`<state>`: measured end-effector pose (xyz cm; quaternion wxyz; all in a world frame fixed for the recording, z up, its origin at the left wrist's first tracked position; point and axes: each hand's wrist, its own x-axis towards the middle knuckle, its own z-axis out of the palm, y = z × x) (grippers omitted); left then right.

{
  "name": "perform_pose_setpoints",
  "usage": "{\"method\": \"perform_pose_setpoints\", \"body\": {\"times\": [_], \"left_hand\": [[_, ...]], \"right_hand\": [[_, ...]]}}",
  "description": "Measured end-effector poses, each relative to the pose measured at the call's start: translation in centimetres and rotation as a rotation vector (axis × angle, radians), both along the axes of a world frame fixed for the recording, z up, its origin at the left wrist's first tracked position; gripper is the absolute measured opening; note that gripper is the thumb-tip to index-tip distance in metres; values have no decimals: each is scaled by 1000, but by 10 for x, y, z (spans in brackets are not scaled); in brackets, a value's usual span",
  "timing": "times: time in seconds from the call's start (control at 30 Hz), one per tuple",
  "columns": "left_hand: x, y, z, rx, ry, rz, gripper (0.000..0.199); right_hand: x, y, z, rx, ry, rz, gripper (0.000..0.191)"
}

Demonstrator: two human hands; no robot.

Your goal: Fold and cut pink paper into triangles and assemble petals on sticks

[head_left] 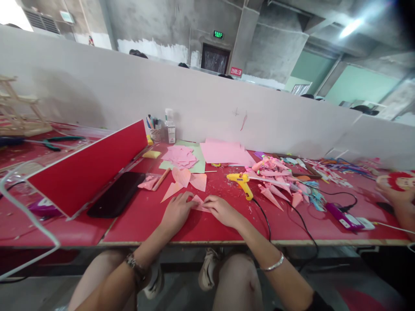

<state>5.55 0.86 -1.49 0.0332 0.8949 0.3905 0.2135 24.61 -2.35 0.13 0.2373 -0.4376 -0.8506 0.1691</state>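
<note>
A small piece of pink paper (201, 204) lies between my hands near the table's front edge. My left hand (177, 211) has its fingers closed at the paper's left side. At its right side, my right hand (222, 210) pinches the edge. Just beyond them lie several cut pink paper pieces (181, 177). A yellow hot glue gun (241, 183) rests to the right of my right hand, its black cord running off the front edge. Further right is a heap of pink paper cones (275, 177). A wooden stick (161, 179) lies beyond my left hand.
Pink sheets (225, 152) and a stack of pink cutouts (180, 156) lie at the back. On the left are a black phone-like slab (116, 195) and a red upright board (94, 168). A purple power strip (343, 216) lies right, near another person's hand (392, 194).
</note>
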Motion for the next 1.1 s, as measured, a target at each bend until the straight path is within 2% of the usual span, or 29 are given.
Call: {"method": "perform_pose_setpoints", "body": {"times": [0.3,0.47,0.6,0.67,0.83,0.97,1.1], "left_hand": [[-1,-4,3,104,82,2,27],[-1,-5,3,119,95,9,30],[0,-4,3,116,94,9,30],[0,-3,2,109,89,7,30],[0,-1,0,77,62,1,28],[0,-1,-1,55,26,8,30],[-1,-2,-1,31,-36,38,33]], "right_hand": [[25,-15,7,-44,-36,-15,36],[39,-26,7,-77,-92,-16,43],[46,-31,9,-118,-57,-18,41],[46,-33,10,-133,23,-62,36],[34,-29,6,-108,227,-287,16],[24,-20,8,-100,238,-327,2],[19,-12,12,-114,220,-332,10]]}}
